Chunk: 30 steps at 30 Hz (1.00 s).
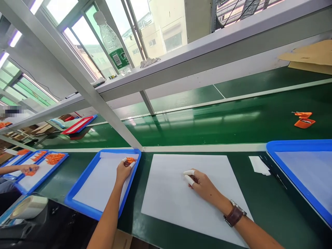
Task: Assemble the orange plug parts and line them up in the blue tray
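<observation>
My left hand [125,170] is at the far right corner of a blue tray [85,180] lined with white paper. Its covered fingertips are closed on a small orange piece [130,160], partly hidden by the fingers. My right hand [198,181] hovers over or rests on a white sheet [168,193] on the green table. White covers are on its thumb and index finger, which are drawn close together with nothing visible between them; the other fingers are curled under. A brown-strapped watch [234,214] is on the right wrist.
Two orange pieces [304,120] lie on the green surface [223,124] beyond the rail. Another blue tray [298,183] is at right, near a white scrap [259,165]. At left, a co-worker's hand [29,168] is over trays of orange pieces [54,158]. A bottle [114,45] stands on the ledge.
</observation>
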{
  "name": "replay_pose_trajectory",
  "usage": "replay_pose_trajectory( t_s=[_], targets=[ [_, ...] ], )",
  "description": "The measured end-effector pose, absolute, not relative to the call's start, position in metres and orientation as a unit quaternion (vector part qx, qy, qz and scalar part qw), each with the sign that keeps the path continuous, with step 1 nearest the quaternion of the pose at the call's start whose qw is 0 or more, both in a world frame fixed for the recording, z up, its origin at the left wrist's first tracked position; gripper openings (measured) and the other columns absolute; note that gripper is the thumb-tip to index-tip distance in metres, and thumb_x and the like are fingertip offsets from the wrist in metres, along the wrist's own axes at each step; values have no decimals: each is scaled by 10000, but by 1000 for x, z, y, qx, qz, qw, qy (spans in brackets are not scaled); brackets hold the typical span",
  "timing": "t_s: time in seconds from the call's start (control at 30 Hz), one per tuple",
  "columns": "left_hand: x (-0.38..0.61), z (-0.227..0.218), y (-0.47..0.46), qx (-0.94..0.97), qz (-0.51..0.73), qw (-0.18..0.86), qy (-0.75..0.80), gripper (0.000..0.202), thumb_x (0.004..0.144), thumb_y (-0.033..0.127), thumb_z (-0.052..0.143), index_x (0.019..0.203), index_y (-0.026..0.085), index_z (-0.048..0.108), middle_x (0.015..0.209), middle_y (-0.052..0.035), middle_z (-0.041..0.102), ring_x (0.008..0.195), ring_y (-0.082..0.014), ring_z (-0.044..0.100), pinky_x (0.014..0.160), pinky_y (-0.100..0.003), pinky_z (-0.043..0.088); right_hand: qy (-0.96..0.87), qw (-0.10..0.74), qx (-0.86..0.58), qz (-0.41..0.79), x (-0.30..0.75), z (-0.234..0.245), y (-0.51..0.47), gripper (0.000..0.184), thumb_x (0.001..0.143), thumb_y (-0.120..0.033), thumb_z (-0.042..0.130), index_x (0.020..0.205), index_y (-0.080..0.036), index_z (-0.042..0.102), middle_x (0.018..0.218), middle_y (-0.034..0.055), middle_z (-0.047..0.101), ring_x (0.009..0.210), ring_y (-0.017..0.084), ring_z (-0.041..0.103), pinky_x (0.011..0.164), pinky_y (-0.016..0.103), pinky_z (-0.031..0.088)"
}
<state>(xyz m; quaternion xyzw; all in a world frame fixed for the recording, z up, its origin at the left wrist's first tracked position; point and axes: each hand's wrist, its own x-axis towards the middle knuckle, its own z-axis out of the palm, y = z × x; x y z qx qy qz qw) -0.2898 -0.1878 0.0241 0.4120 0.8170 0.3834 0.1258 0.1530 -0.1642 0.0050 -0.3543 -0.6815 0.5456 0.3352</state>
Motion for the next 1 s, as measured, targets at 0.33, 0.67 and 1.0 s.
replay_pose_trajectory(
  t_s=[0.33, 0.67, 1.0],
  targets=[
    [-294, 20, -191, 408, 395, 133, 812, 510, 709, 308, 784, 1177, 161, 643, 1091, -107, 741, 1001, -250, 706, 948, -390, 533, -708, 339, -351, 512, 152, 6, -165, 216, 971, -296, 492, 1056, -256, 687, 839, 8, 603, 676, 167, 534, 651, 319, 449],
    [-276, 26, -190, 391, 423, 100, 811, 466, 676, 270, 802, 1106, 145, 673, 994, -110, 742, 924, -239, 706, 902, -385, 542, -742, 342, -342, 465, 153, 12, -169, 222, 945, -232, 486, 1023, -259, 692, 842, 25, 602, 693, 187, 526, 655, 327, 443],
    [-227, 84, -205, 399, 471, -49, 785, 659, 773, 408, 734, 1371, 225, 527, 1239, -106, 605, 934, -199, 641, 844, -367, 552, -761, 362, -323, 431, 151, 6, -168, 250, 941, -154, 483, 1053, -261, 679, 861, 19, 587, 711, 180, 538, 663, 318, 454]
  ],
)
